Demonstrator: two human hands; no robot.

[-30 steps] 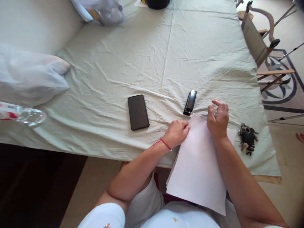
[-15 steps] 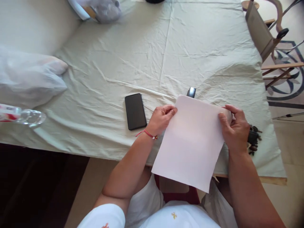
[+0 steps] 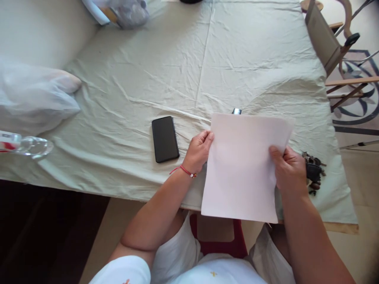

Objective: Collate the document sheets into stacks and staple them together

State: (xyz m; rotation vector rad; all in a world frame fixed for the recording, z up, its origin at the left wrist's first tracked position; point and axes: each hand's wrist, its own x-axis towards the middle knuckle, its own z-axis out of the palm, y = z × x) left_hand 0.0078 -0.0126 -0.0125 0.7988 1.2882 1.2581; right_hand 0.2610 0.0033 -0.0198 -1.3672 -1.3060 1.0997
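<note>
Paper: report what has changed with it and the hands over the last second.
The paper moved forward, away from the body, and now hides most of the stapler. The right hand took hold of its right edge; the left hand holds the left edge. The phone and keys stayed put.

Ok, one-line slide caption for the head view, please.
Left hand and right hand hold white paper between a phone and keys.

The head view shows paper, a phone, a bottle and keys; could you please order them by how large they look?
1. Paper
2. Phone and bottle: too alike to rank, with the bottle cut off by the picture edge
3. Keys
</note>
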